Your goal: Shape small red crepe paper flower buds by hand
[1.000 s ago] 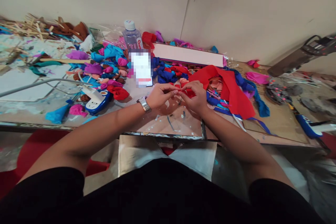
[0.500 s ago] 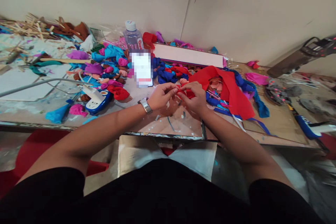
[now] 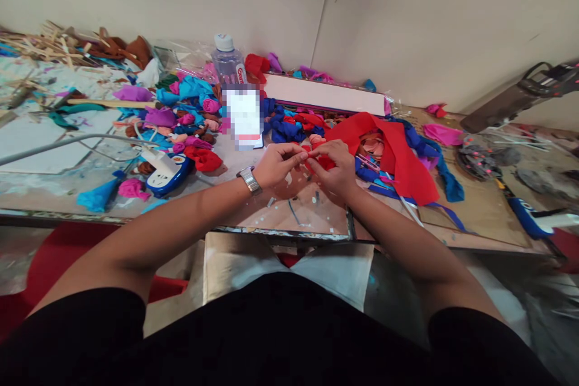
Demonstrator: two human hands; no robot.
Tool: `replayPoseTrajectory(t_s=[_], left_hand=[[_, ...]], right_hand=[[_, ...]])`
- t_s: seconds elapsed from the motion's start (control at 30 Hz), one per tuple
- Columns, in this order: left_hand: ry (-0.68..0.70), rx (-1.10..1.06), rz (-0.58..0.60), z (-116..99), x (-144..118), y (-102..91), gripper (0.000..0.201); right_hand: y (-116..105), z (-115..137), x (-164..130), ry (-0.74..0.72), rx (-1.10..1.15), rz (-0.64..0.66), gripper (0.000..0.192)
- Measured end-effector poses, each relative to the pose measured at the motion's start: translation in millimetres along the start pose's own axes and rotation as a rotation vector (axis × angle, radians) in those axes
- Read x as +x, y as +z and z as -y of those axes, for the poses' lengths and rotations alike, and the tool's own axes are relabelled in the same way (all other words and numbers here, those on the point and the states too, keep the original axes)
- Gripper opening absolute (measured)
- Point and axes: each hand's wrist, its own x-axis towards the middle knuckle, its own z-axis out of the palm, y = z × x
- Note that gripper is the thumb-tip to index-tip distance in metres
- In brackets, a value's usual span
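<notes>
Between my two hands is a small piece of red crepe paper (image 3: 326, 162), partly hidden by the fingers. My left hand (image 3: 279, 164), with a metal watch at the wrist, pinches its left end between thumb and fingertips. My right hand (image 3: 336, 167) is closed around the other side, its fingertips nearly touching those of the left. Just beyond the right hand a wide red crepe strip (image 3: 409, 163) lies curved over a pile of blue, pink and brown pieces. A phone (image 3: 244, 117) with a lit, blurred screen stands beyond my left hand.
A clear bottle (image 3: 230, 63) stands behind the phone. Left lie rolled paper flowers (image 3: 158, 117) and a blue-white power strip (image 3: 168, 176) with a cable. Wooden sticks (image 3: 58, 48) are heaped far left. At right are a dark tumbler (image 3: 506, 102) and a blue-handled tool (image 3: 527, 217).
The fingers have shifted slightly on the red paper, and less of it shows between the fingertips. Both hands stay in nearly the same place.
</notes>
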Motion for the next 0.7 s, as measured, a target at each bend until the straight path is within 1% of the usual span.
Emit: replayPoseTrajectory(t_s=[0.2,0.37,0.5,0.7], left_hand=[[-0.015,-0.040,-0.021,2.7,1.0,1.3,0.058],[-0.018,-0.082,-0.038,1.9,2.3,1.4,0.053],[-0.053,-0.132,-0.034,0.2,2.0,1.3,0.049],[-0.042,-0.157,-0.016,-0.8,0.7,1.7,0.045]], right_hand=[[0.8,-4.9,0.3,0.015,0.006,-0.001,0.019],[0.7,-4.6,0.6,-0.017,0.031,-0.016,0.015],[1.0,-4.8,-0.1,0.004,0.040,-0.011,0.016],[0.9,-3.6,-1.0,-0.005,0.057,-0.065,0.013]])
